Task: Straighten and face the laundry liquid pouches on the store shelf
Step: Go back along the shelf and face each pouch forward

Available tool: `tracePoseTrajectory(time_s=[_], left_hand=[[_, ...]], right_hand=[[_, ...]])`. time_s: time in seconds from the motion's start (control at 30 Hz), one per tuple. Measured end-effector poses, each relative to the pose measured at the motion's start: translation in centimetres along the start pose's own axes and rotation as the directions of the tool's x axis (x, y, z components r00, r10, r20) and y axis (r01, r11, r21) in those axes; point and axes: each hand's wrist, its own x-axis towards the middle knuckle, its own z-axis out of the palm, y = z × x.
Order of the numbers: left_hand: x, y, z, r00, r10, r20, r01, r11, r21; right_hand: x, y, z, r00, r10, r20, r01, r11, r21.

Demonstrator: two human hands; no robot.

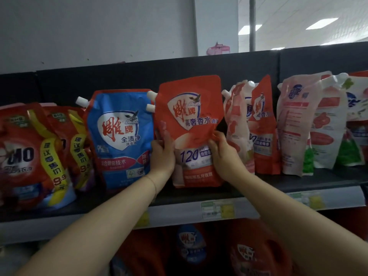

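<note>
An orange-red laundry liquid pouch (189, 116) stands upright at the middle of the black shelf (298, 181), its front label facing me. My left hand (162, 151) grips its left edge, fingers curled behind it. My right hand (221, 150) holds its right edge at mid height. A blue pouch (119, 136) with a white spout stands just to the left. On the right, a second orange-red pouch (262, 124) stands turned sideways among pale pink pouches (237, 124).
Red pouches with yellow price bands (29, 156) lean at the far left. Pink and white pouches (294, 124) slump at the right. A price tag strip (217, 210) runs along the shelf front. Detergent bottles (191, 244) stand on the shelf below.
</note>
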Motion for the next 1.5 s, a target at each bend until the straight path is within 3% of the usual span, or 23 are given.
tracePoseTrajectory(time_s=[0.1, 0.23, 0.3, 0.33, 0.4, 0.43, 0.5, 0.57, 0.67, 0.8, 0.9, 1.1, 1.23, 1.43, 1.5], left_hand=[[-1.0, 0.0, 0.1, 0.996, 0.090, -0.018, -0.087, 0.986, 0.139], [-1.8, -0.5, -0.4, 0.963, 0.271, 0.001, -0.268, 0.950, 0.162], [-2.4, -1.0, -1.1, 0.912, 0.408, 0.053, -0.403, 0.859, 0.317], [-2.7, -1.2, -1.5, 0.865, 0.490, 0.107, -0.481, 0.748, 0.457], [-2.8, -1.4, -2.3, 0.721, 0.607, 0.335, -0.649, 0.422, 0.633], [-2.6, -1.3, -2.6, 0.654, 0.576, 0.491, -0.712, 0.247, 0.658], [-1.9, -1.3, -2.6, 0.587, 0.395, 0.706, -0.762, -0.023, 0.647], [-1.0, -1.5, -2.4, 0.591, 0.260, 0.763, -0.763, -0.127, 0.634], [0.3, -1.8, -2.0, 0.610, 0.217, 0.762, -0.749, -0.154, 0.644], [1.9, -2.3, -1.7, 0.619, 0.228, 0.752, -0.717, -0.226, 0.659], [2.8, -2.9, -1.3, 0.645, 0.260, 0.718, -0.679, -0.235, 0.695], [3.9, -3.7, -0.5, 0.702, 0.277, 0.656, -0.614, -0.230, 0.755], [3.5, -3.1, -0.3, 0.729, 0.165, 0.664, -0.621, -0.249, 0.743], [1.8, -1.5, -0.7, 0.724, 0.127, 0.678, -0.636, -0.255, 0.728], [0.9, 0.0, -0.8, 0.713, 0.106, 0.693, -0.664, -0.215, 0.716]], right_hand=[[1.0, 0.7, -0.3, 0.998, 0.061, -0.010, -0.062, 0.990, -0.128], [1.3, 0.3, 0.3, 0.999, 0.019, -0.032, -0.026, 0.972, -0.235], [0.7, -0.2, 0.3, 0.995, -0.055, -0.086, 0.027, 0.953, -0.301], [0.2, -0.4, 0.2, 0.987, -0.120, -0.106, 0.076, 0.933, -0.352], [-0.8, -0.3, -0.5, 0.950, -0.305, -0.069, 0.239, 0.851, -0.468], [-1.1, -0.3, -0.8, 0.920, -0.392, 0.019, 0.343, 0.779, -0.525], [-1.2, -0.2, -1.0, 0.844, -0.446, 0.298, 0.530, 0.604, -0.596], [-0.5, 0.2, -0.4, 0.772, -0.387, 0.505, 0.635, 0.432, -0.640], [1.5, 1.1, 0.0, 0.738, -0.284, 0.612, 0.675, 0.289, -0.679], [3.7, 1.7, 0.4, 0.717, -0.265, 0.645, 0.696, 0.222, -0.683], [4.5, 2.4, 1.6, 0.748, -0.256, 0.612, 0.662, 0.221, -0.716], [5.1, 2.3, 3.4, 0.811, -0.203, 0.548, 0.585, 0.271, -0.765], [5.0, 2.1, 4.3, 0.853, -0.187, 0.487, 0.521, 0.327, -0.788], [3.1, 1.7, 3.9, 0.892, -0.120, 0.437, 0.443, 0.425, -0.789], [2.5, 1.1, 3.3, 0.887, -0.143, 0.439, 0.447, 0.498, -0.743]])
